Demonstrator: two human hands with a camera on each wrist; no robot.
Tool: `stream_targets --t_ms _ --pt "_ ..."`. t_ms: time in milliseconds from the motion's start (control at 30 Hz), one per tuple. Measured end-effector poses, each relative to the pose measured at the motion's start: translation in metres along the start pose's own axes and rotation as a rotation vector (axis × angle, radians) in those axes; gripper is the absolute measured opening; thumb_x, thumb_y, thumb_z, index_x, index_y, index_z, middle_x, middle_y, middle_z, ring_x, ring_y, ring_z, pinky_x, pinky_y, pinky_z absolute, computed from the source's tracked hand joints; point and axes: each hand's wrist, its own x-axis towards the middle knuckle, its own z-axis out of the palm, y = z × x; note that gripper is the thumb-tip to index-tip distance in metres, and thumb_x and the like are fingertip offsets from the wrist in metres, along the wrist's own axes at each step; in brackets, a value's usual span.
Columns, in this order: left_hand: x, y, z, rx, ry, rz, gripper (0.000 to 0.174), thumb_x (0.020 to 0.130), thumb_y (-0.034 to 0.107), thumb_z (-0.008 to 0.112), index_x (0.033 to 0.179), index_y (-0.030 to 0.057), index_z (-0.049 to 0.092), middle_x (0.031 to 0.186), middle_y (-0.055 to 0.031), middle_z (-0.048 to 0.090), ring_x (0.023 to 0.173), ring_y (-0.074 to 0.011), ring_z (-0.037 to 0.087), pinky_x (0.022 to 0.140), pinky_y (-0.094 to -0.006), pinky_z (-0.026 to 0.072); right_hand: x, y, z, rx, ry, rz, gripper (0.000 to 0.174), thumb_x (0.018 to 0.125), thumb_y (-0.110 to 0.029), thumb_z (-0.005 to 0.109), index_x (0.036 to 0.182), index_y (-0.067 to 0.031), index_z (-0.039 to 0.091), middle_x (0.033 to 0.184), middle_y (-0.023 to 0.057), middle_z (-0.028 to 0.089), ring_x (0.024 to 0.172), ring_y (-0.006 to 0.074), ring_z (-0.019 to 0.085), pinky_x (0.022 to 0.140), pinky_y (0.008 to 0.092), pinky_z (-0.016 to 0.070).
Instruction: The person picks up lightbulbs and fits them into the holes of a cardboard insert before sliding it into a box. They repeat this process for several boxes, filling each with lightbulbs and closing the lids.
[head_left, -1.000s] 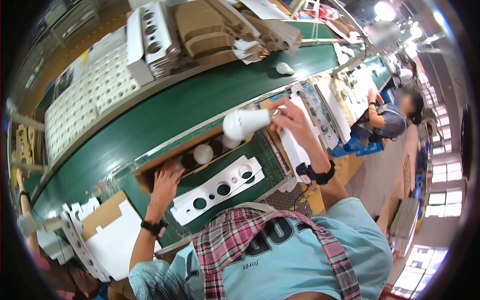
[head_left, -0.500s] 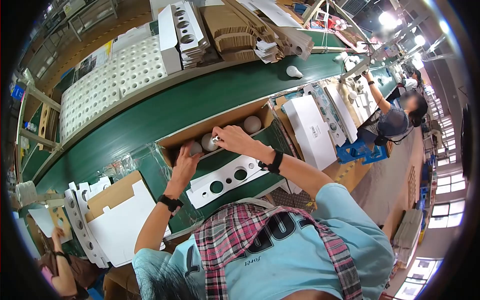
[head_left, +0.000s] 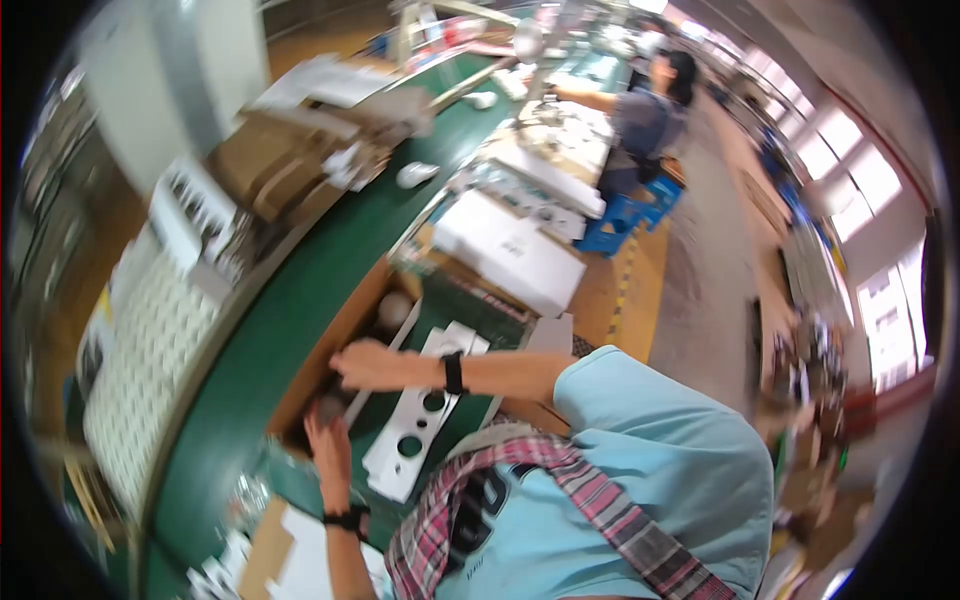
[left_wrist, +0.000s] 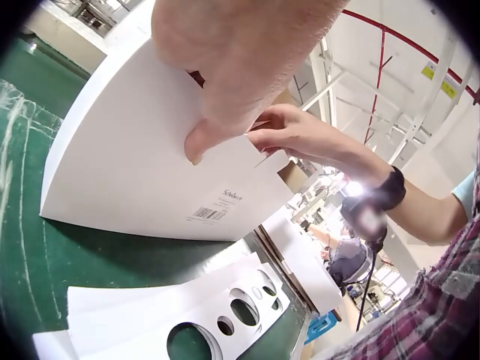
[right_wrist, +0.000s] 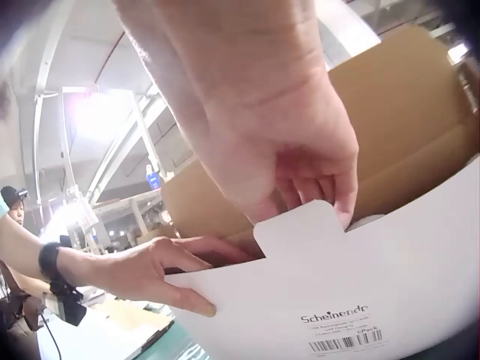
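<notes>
A long cardboard box (head_left: 318,362), white outside and brown inside, stands open in front of me. My left hand (head_left: 328,450) grips its near wall at the left end, with the thumb outside on the white face and the fingers inside, as the right wrist view shows. My right hand (head_left: 368,367) reaches down into the box's middle, fingers bent behind a white flap (right_wrist: 300,229). Those fingertips are hidden, and I cannot tell what they hold. One white light bulb (head_left: 394,311) sits towards the box's far end; another bulb (head_left: 329,408) shows beside my left fingers.
White card inserts with round holes (head_left: 408,447) lie on the green bench (head_left: 210,400) just in front of the box. A closed white box (head_left: 510,250) lies beyond it. A loose bulb (head_left: 416,175) and a perforated white tray (head_left: 150,350) are farther back.
The right hand brought a bulb from above down into the box, and now reaches deep inside. The left hand stays at the left end. The head view has swung to the right.
</notes>
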Motion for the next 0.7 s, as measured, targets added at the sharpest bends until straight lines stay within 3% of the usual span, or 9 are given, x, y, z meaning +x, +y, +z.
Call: stream_targets --t_ms 33,67,167,267,433,467,500,567,700 --pt "0.000 -0.006 0.005 0.006 0.007 0.010 0.019 0.080 0.009 0.059 0.094 0.0000 0.067 0.132 -0.0222 0.044 0.122 -0.0399 0.040 0.104 -0.0449 0.0340 -0.008 -0.002 -0.004 0.082 0.059 -0.010 0.029 0.075 -0.021 0.060 0.094 -0.0005 0.056 0.084 0.0204 0.060 0.085 0.0365 0.059 0.071 0.0458 0.0488" --pt "0.002 -0.007 0.004 0.006 -0.019 -0.019 0.017 0.079 0.008 0.060 0.093 0.0002 0.068 0.133 -0.0213 0.043 0.122 -0.0400 0.039 0.104 -0.0451 0.0336 -0.021 -0.011 -0.018 0.158 0.137 -0.042 0.025 0.080 -0.020 0.058 0.097 -0.0026 0.054 0.095 0.0166 0.058 0.095 0.0324 0.055 0.080 0.0434 0.0465" --pt "0.005 -0.001 -0.001 -0.005 -0.006 -0.033 0.030 0.066 -0.005 0.068 0.094 0.0034 0.068 0.131 -0.0197 0.044 0.119 -0.0392 0.041 0.098 -0.0439 0.0379 -0.046 -0.014 -0.056 0.243 0.193 -0.019 0.017 0.087 -0.018 0.052 0.098 -0.0054 0.056 0.096 0.0121 0.057 0.095 0.0294 0.055 0.083 0.0394 0.0460" --pt "0.006 -0.003 -0.003 -0.010 -0.038 -0.011 0.025 0.066 -0.003 0.067 0.092 -0.0005 0.066 0.130 -0.0206 0.043 0.119 -0.0395 0.041 0.099 -0.0440 0.0367 -0.058 0.016 -0.091 0.216 0.400 -0.026 0.013 0.085 -0.015 0.051 0.091 -0.0063 0.058 0.091 0.0104 0.060 0.092 0.0283 0.057 0.081 0.0394 0.0462" --pt "0.007 0.008 -0.011 0.026 -0.063 -0.066 0.027 0.068 -0.003 0.067 0.094 0.0051 0.069 0.130 -0.0191 0.044 0.119 -0.0387 0.041 0.098 -0.0449 0.0371 -0.059 0.136 -0.137 0.237 0.593 0.175 0.014 0.085 -0.011 0.053 0.091 -0.0032 0.063 0.081 0.0145 0.065 0.072 0.0289 0.063 0.067 0.0369 0.0494" --pt "0.010 0.005 -0.008 0.036 -0.044 -0.039 0.027 0.069 -0.003 0.066 0.094 0.0052 0.069 0.130 -0.0192 0.044 0.120 -0.0387 0.040 0.098 -0.0449 0.0368 -0.062 0.140 -0.161 0.231 0.542 0.295 0.014 0.084 -0.012 0.054 0.089 -0.0028 0.063 0.081 0.0151 0.066 0.072 0.0296 0.063 0.067 0.0376 0.0491" --pt "0.010 0.000 -0.004 0.047 -0.033 -0.021 0.026 0.069 -0.002 0.066 0.094 0.0052 0.069 0.130 -0.0192 0.044 0.120 -0.0387 0.040 0.099 -0.0449 0.0366 -0.052 0.186 -0.150 0.121 0.519 0.366 0.014 0.084 -0.013 0.055 0.088 -0.0027 0.063 0.081 0.0158 0.065 0.073 0.0310 0.063 0.067 0.0381 0.0490" --pt "0.005 0.008 -0.014 0.034 -0.089 -0.070 0.026 0.072 -0.001 0.064 0.097 0.0061 0.069 0.132 -0.0193 0.043 0.120 -0.0386 0.040 0.100 -0.0456 0.0356 -0.041 0.259 -0.144 0.085 0.572 0.221 0.015 0.082 -0.013 0.054 0.088 -0.0030 0.063 0.078 0.0159 0.064 0.073 0.0314 0.061 0.066 0.0399 0.0481" --pt "0.006 0.053 -0.036 0.106 -0.005 -0.108 0.027 0.076 -0.002 0.062 0.101 0.0052 0.066 0.126 -0.0193 0.045 0.116 -0.0375 0.043 0.096 -0.0472 0.0368 0.009 0.332 -0.156 0.087 0.444 0.387 0.018 0.076 -0.009 0.061 0.092 -0.0024 0.062 0.082 0.0154 0.062 0.081 0.0318 0.061 0.073 0.0403 0.0489"
